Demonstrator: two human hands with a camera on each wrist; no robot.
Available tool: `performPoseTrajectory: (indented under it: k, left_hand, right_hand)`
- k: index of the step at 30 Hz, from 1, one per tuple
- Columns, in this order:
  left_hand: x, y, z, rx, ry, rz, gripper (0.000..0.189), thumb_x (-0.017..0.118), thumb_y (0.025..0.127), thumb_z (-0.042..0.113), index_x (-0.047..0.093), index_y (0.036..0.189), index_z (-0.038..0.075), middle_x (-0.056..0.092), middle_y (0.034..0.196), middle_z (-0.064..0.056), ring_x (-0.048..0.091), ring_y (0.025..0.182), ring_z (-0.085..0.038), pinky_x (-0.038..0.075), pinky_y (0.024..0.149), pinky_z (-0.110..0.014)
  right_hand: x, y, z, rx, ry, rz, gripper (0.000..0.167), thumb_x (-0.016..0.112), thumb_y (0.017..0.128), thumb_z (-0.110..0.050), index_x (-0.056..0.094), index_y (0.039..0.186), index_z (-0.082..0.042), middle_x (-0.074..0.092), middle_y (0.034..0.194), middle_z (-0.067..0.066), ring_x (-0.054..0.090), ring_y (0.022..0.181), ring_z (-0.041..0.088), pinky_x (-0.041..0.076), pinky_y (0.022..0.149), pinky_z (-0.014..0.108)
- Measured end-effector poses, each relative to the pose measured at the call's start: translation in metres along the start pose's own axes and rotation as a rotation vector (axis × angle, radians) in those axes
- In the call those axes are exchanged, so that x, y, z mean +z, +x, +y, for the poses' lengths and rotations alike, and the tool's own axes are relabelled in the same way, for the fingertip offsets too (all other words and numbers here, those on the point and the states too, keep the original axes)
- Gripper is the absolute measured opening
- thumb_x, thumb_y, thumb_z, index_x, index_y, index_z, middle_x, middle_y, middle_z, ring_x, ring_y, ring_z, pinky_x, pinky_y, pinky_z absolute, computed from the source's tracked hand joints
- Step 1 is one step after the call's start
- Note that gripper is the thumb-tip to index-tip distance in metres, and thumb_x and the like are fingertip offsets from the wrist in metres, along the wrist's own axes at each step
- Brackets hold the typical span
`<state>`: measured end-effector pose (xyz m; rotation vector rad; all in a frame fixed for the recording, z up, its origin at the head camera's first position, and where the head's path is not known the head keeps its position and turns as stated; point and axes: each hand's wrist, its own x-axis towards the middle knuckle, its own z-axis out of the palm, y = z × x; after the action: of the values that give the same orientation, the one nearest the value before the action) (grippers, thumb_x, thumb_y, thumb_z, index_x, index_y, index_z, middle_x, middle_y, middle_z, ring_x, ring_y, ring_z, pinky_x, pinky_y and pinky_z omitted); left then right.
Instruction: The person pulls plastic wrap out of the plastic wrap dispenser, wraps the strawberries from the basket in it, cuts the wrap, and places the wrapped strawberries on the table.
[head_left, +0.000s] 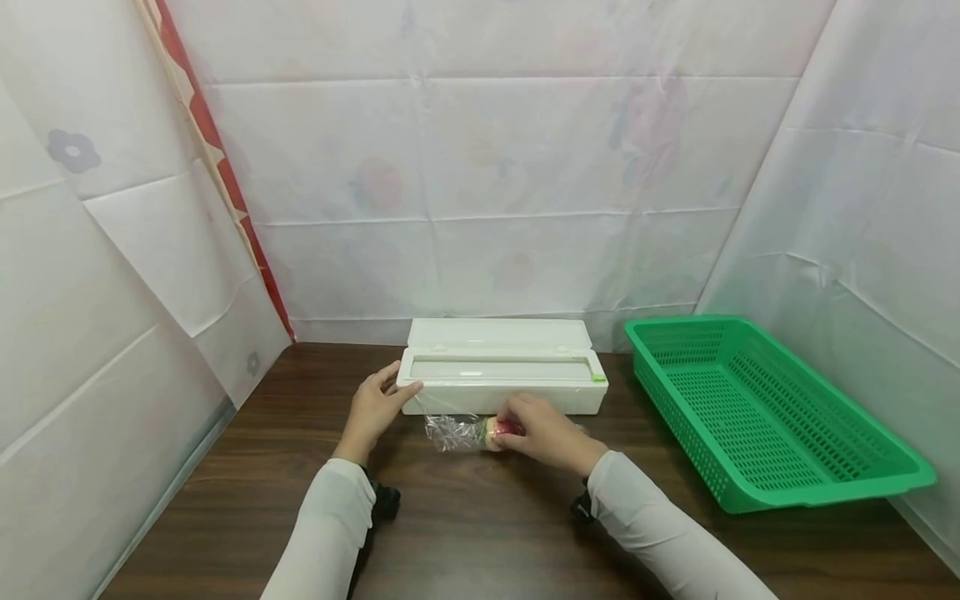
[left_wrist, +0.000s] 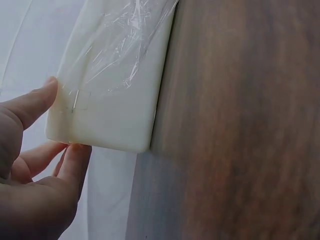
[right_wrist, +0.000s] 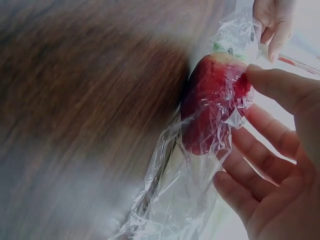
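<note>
A white cling film dispenser [head_left: 501, 398] stands on the table with its lid [head_left: 498, 333] raised. My left hand [head_left: 375, 408] holds its left end, thumb at the front edge and fingers around the corner; the left wrist view shows this grip on the dispenser [left_wrist: 110, 120] closely. In front of it lies a red fruit [right_wrist: 207, 107] with a pale, green-topped end, wrapped in clear cling film [head_left: 453, 433]. My right hand [head_left: 547, 429] grips the fruit through the film, thumb on one side and fingers on the other. Loose film trails off both ends of the fruit.
A green plastic basket [head_left: 817, 496] with perforated walls stands on the right of the dark wooden table [head_left: 480, 533]. A small green piece [head_left: 597, 377] sits at the right end of the dispenser's top. White patterned sheets [head_left: 495, 167] hang behind and at both sides.
</note>
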<state>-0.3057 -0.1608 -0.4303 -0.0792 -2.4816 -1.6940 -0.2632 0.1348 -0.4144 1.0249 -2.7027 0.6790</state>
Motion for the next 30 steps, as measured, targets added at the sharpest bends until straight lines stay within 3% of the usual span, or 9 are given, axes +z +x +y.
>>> performPoseTrajectory:
  k: [7,16,21,26,30]
  left_hand:
    - [0.000,0.000,0.000,0.007,-0.014,-0.004,0.074,0.075,0.093,0.031,0.041,0.152,0.001,0.049,0.146,-0.021,0.047,0.135,-0.034,0.043,0.107,-0.042]
    - [0.001,0.003,-0.002,0.021,-0.029,-0.004,0.073,0.075,0.093,0.029,0.041,0.151,-0.001,0.051,0.144,-0.023,0.048,0.134,-0.032,0.042,0.107,-0.039]
    - [0.001,0.003,0.000,0.018,-0.038,-0.016,0.074,0.075,0.093,0.029,0.040,0.151,-0.001,0.050,0.144,-0.023,0.048,0.134,-0.033,0.042,0.108,-0.040]
    - [0.001,0.001,-0.002,0.009,-0.050,-0.015,0.075,0.075,0.093,0.029,0.038,0.152,-0.002,0.049,0.144,-0.023,0.047,0.135,-0.034,0.042,0.108,-0.042]
    - [0.000,0.000,-0.005,0.005,-0.052,-0.012,0.075,0.075,0.093,0.028,0.038,0.152,-0.002,0.050,0.143,-0.023,0.047,0.134,-0.035,0.043,0.106,-0.041]
  right_hand:
    - [-0.001,-0.003,0.000,-0.001,-0.008,-0.004,0.023,0.077,0.091,-0.029,0.063,0.098,-0.012,0.059,0.090,-0.003,0.053,0.080,0.011,0.050,0.072,0.029]
    - [-0.010,-0.003,-0.001,0.014,0.003,-0.029,0.021,0.074,0.094,-0.027,0.065,0.103,-0.011,0.064,0.099,0.001,0.061,0.091,0.016,0.053,0.081,0.034]
    - [-0.037,-0.003,0.003,0.071,-0.016,0.000,0.024,0.073,0.094,-0.024,0.066,0.108,-0.006,0.066,0.104,0.007,0.064,0.098,0.023,0.054,0.086,0.040]
    - [-0.071,0.002,0.020,0.101,-0.091,0.092,0.024,0.073,0.093,-0.023,0.068,0.105,-0.002,0.067,0.097,0.008,0.064,0.091,0.024,0.055,0.079,0.040]
    - [-0.093,0.003,0.038,0.151,-0.146,0.120,0.025,0.072,0.094,-0.025,0.068,0.104,-0.002,0.066,0.095,0.008,0.064,0.089,0.025,0.055,0.077,0.041]
